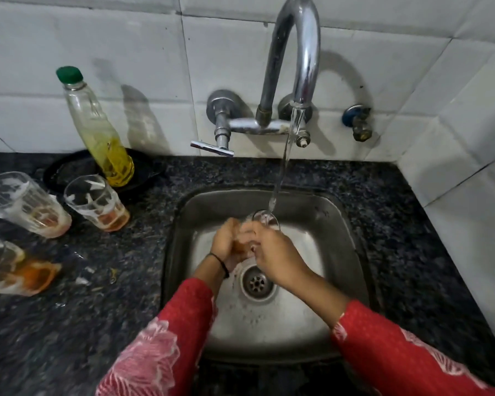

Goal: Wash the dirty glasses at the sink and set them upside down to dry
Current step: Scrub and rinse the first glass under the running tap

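Note:
Both my hands hold one clear glass (265, 218) over the steel sink (335, 224), its mouth tilted up under the running water. My left hand (226, 242) wraps the glass's base from the left. My right hand (272, 252) grips its side from the right. Orange residue shows near the glass's bottom between my palms. Three dirty glasses with orange dregs stand on the dark counter to the left: one (97, 202) near the bottle, one (23, 205) at the far left, and one (15, 270) nearer the front.
The chrome tap (297, 52) pours a stream into the sink. A green-capped bottle of yellow liquid (100, 130) stands on a black plate (69, 170) behind the glasses. A small valve (359, 121) sits on the tiled wall. The drain (257, 282) lies below my hands.

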